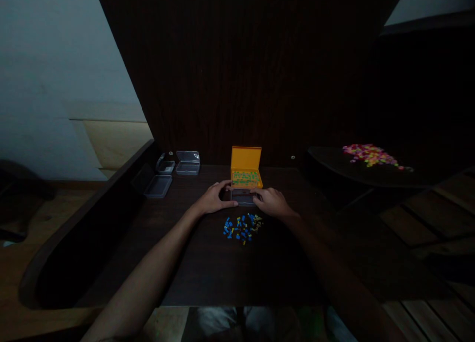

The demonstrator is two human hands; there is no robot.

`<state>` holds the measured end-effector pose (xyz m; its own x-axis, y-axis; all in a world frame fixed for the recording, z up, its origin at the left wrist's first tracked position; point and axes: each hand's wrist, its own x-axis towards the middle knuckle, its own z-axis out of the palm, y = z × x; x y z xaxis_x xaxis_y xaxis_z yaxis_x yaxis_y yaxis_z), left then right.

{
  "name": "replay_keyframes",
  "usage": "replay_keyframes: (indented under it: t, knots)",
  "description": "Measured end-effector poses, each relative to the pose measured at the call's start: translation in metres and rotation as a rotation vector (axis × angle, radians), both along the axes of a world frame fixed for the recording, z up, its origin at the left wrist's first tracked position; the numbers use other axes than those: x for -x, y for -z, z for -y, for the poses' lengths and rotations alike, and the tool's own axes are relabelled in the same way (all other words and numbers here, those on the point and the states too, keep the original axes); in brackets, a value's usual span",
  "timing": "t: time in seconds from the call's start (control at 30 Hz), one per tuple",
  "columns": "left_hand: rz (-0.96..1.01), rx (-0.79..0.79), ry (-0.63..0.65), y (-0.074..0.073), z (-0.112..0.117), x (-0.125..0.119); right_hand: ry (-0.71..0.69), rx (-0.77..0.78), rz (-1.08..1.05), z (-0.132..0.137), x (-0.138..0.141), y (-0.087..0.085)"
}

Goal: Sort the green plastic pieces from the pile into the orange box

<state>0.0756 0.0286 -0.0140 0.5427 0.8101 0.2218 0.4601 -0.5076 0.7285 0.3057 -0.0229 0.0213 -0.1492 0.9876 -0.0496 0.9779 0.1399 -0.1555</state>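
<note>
A small clear plastic box lies on the dark table, with a thin dark reddish strip along its back part. My left hand spans the box's left end, thumb at the front edge and fingers toward the back. At the right end, my right hand is closed with its fingertips over the box; what they pinch is too small and dim to tell. Just behind stands an open yellow case with many green pieces inside. Loose small blue, yellow and tan bricks are scattered in front of the box.
Clear plastic cases with raised lids stand at the back left, among them a larger case and another case. A heap of pink and yellow small pieces lies on a dark surface at right. A tall dark panel rises behind the table.
</note>
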Motion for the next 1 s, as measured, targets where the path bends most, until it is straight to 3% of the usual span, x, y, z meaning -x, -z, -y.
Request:
replay_keyframes:
  t: [0.33,0.47,0.6,0.7,0.77,0.87,1.0]
  knots:
    - [0.000,0.011,0.000,-0.003,0.002,0.000,0.040,0.041,0.001,-0.001,0.001,0.004]
    - [0.002,0.007,-0.008,-0.001,0.001,0.000,0.019,-0.004,-0.016,0.000,-0.002,-0.001]
    - [0.008,0.011,-0.006,-0.001,0.001,0.000,-0.031,-0.094,-0.172,0.001,-0.011,-0.008]
    - [0.000,0.016,-0.006,-0.002,0.001,0.000,-0.123,-0.136,-0.336,0.006,-0.012,-0.010]
    - [-0.002,0.018,-0.008,-0.002,0.001,0.000,-0.217,-0.077,-0.401,0.012,-0.009,-0.009]
    - [0.008,0.011,-0.005,-0.003,0.002,0.000,-0.372,0.061,-0.415,0.023,0.001,-0.003]
    - [0.008,0.015,-0.001,-0.004,0.002,0.000,-0.510,0.086,-0.382,0.035,0.012,0.007]
